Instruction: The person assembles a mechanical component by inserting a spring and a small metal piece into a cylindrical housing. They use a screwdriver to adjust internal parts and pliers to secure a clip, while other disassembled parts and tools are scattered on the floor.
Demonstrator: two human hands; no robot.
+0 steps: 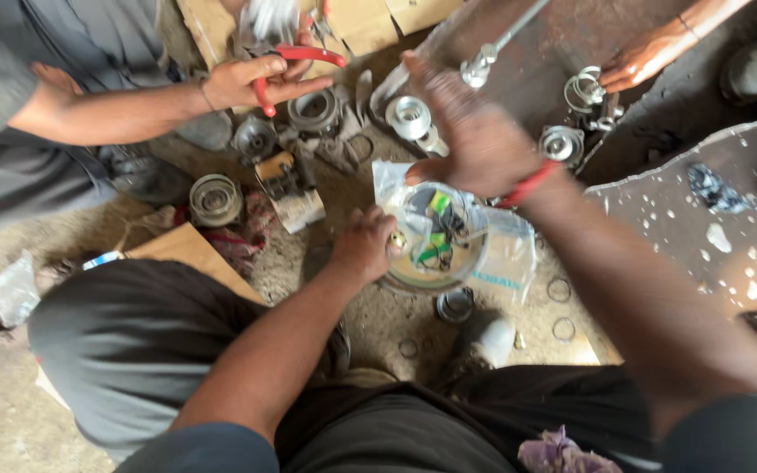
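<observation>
The left hand (364, 245) is curled in a loose fist, its fingertips pinching a small brass-coloured piece (398, 239) at the left rim of the round clear plastic tub (435, 235) holding green and yellow bits. The right hand (470, 131), fingers pressed together and bent downward, hovers over the tub's upper edge, touching its top; a red band (529, 184) circles that wrist. Under the tub lies a crumpled clear plastic bag (505, 254). Beyond the tub, shiny metal bearing parts (410, 116) rest on the dirt floor. Upper left of the tub, another person's hand (251, 81) grips red-handled pliers (301, 58).
</observation>
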